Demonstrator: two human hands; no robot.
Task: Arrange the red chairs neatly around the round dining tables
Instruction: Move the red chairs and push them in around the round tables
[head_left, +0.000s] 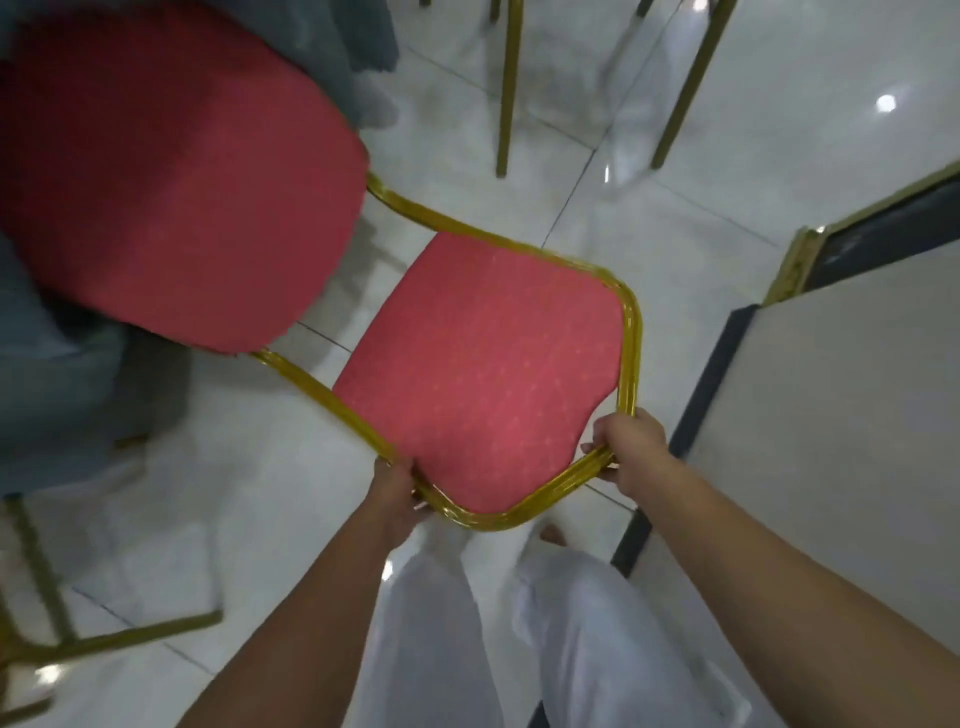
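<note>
My left hand (397, 488) and right hand (631, 447) grip the red chair (483, 374) by its back rail, seat (171, 171) lying ahead-left, seemingly toward a blue-draped surface (52, 384).

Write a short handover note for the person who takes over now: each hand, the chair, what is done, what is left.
Left hand: grips the gold frame at one top corner of the chair back.
Right hand: grips the same frame at the other corner.
Chair: its seat faces the grey tablecloth and reaches the cloth's edge. Its legs are hidden.
Done: the chair is at the table.
Left: probably square it to the table, then let go. Gold legs of another chair stand beyond; whether that one is neatly placed cannot be told.
</note>
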